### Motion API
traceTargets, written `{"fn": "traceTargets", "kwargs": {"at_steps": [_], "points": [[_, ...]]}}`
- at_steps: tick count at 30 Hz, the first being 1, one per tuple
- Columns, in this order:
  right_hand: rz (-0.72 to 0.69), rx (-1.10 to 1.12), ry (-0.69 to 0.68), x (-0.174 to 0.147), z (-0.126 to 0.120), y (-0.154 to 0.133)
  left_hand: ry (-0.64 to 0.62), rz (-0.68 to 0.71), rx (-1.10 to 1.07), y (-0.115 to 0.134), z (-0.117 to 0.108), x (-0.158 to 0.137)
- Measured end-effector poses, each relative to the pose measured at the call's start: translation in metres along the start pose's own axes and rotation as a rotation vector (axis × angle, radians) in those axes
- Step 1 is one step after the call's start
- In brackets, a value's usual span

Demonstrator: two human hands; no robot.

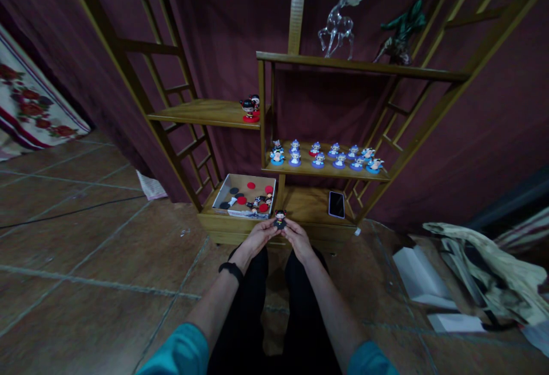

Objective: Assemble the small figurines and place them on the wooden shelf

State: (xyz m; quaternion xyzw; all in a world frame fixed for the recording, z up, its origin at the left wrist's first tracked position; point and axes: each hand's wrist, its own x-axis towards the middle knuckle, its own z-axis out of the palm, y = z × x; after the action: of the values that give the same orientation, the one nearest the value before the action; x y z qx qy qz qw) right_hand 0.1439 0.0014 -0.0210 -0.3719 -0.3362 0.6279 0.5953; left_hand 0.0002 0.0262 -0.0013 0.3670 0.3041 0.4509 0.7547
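I have the left hand (261,235) reaching in from seven o'clock and the right hand (298,238) from five, fingertips pinching the small upright figurine (280,216) between them, dark base toward six. The shallow box (239,213) sits at its ten o'clock.

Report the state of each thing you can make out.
Black-based figurine: upright, held in both hands
Left hand: gripping its base
Right hand: gripping its base
Box: open-topped, partly filled
Phone: screen up, dark
Middle-shelf figurines: standing
Left-shelf figurines: standing
Clear deer: standing
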Motion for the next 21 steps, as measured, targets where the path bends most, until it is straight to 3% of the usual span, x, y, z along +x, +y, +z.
{"fn": "traceTargets", "kwargs": {"at_steps": [21], "points": [[-0.006,0.000,0.003,-0.0005,0.0018,-0.0016,0.023,-0.029,-0.051,0.0003,-0.0032,0.0021]]}}
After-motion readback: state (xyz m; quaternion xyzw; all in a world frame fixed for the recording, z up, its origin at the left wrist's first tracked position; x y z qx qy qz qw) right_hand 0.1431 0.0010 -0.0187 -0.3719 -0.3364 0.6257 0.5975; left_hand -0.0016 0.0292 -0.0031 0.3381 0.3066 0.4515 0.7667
